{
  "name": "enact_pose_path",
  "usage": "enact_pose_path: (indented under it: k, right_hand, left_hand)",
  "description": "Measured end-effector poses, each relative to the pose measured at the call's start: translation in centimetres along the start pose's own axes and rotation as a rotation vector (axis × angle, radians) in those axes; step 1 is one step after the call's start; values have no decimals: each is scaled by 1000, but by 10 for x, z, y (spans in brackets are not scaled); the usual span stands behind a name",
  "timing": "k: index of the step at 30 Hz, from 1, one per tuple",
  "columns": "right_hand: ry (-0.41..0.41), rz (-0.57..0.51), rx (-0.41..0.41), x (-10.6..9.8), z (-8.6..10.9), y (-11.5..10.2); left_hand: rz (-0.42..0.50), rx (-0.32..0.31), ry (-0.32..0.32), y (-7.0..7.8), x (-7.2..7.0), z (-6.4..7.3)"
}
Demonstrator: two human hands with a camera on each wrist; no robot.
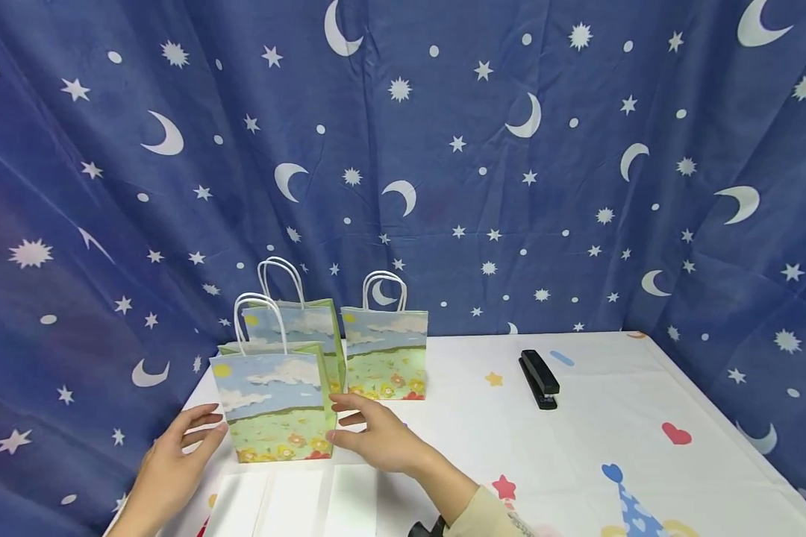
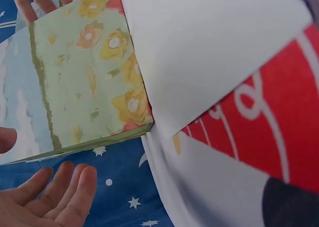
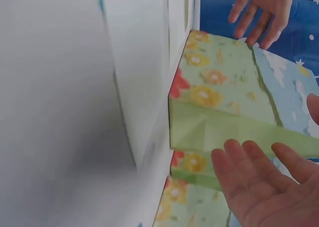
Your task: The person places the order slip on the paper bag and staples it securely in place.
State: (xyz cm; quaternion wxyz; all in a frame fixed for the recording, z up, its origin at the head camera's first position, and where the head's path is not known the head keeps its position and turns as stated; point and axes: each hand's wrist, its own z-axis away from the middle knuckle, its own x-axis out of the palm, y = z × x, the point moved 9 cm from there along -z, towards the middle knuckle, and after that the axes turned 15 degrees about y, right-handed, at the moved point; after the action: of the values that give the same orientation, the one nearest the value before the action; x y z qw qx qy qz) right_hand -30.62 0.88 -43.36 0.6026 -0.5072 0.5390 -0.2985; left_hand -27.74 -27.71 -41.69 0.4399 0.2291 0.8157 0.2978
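A paper gift bag point(image 1: 275, 406) with a painted meadow, sky and flowers stands upright, its white twisted handles up. My left hand point(image 1: 171, 466) is at the bag's left side, fingers spread and slightly bent. On the opposite side, my right hand point(image 1: 386, 440) has its fingertips right at the bag's green side edge. Neither hand curls round anything. In the right wrist view the open palm point(image 3: 269, 187) faces the green side panel point(image 3: 224, 124). In the left wrist view the fingers point(image 2: 65, 189) lie just off the bag's edge.
Two matching bags stand behind, one partly hidden point(image 1: 295, 322) and one to the right point(image 1: 386, 350). White flat panels point(image 1: 295, 503) lie in front of the nearest bag. A black stapler point(image 1: 540, 379) rests on the printed white tablecloth point(image 1: 463, 418). A blue star-patterned curtain point(image 1: 443, 186) hangs behind.
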Motion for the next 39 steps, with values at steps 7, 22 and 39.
enact_pose_path:
  k: [7, 22, 39]
  right_hand:
    - [-42, -46, -20, 6, 1, -4]
    - [-59, -58, -4, 7, 5, -7]
    - [30, -111, -23, -16, 13, -14]
  left_hand:
    - [-15, 20, -34, -1, 14, 0]
    - [-37, -25, -62, 3, 19, 4]
    - [-64, 47, -46, 32, 10, 0]
